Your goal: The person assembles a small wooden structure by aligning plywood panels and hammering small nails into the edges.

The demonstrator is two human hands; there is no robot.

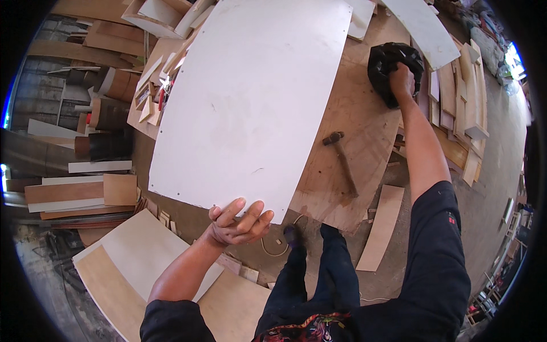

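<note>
A large white panel [250, 108] with small fastener heads along its edges lies over a brown wooden board [319, 191]. At its near edge, my left hand [242, 222] has its fingers bent over the rim, gripping the panel. My right hand [402, 80] reaches into the mouth of a crumpled black plastic bag [383, 67] at the far right of the brown board. The fingers of that hand are hidden by the bag. Between the panel and my right arm, a hammer [344, 165] with a wooden handle rests on the brown board.
Stacked wood strips [464, 102] lie right of the board. A loose plank [382, 228] is on the floor by my legs. White and tan sheets [154, 251] lie at lower left. Offcuts [149, 94] sit left of the panel, and rolls [108, 145] lie farther left.
</note>
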